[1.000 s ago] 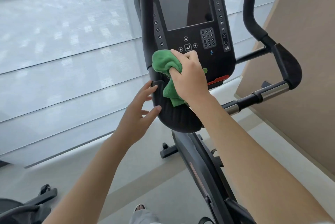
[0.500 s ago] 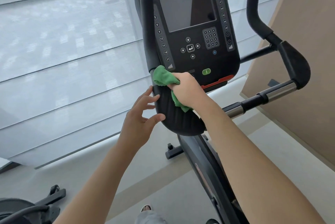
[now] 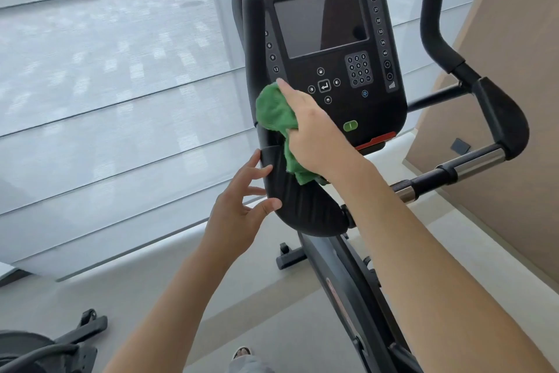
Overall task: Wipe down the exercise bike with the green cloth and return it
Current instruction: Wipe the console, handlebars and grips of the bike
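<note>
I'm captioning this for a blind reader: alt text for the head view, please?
A right hand presses a green cloth against the lower left of an exercise bike console. The left hand, fingers spread, touches the console's lower edge.
</note>
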The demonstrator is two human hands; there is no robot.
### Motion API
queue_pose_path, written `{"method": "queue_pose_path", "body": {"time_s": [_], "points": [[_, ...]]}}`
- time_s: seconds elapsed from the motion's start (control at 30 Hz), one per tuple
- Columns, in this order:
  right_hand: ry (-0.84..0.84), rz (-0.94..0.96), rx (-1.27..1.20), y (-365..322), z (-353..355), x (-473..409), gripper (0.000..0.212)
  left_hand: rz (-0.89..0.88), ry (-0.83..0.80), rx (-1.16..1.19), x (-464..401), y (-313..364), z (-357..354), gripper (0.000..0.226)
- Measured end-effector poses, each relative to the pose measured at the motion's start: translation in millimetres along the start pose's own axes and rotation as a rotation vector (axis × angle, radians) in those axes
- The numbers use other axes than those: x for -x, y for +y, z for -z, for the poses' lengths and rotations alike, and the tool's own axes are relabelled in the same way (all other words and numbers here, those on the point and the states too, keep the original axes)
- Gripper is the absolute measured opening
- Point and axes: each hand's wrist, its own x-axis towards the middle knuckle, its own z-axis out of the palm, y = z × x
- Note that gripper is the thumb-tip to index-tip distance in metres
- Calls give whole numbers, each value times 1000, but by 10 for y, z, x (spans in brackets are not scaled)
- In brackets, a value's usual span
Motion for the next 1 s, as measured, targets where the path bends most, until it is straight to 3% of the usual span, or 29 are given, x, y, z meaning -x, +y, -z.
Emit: {"method": "queue_pose_path", "body": {"time_s": [0.1,0.47,0.63,1.0], "points": [[-122,36,74,-83,-249,-132,81,14,-12,-14,-12,0,7,44],[-114,-94,-143,274,-46,304,86,42,-15,12,-17,-33,-4,42],[-167,-58,-70,316,9,413,90,29,-12,-15,-29,-29,12,51],[-357,16,122,360,521,635,86,29,10,-28,-54,-119,0,47]]}}
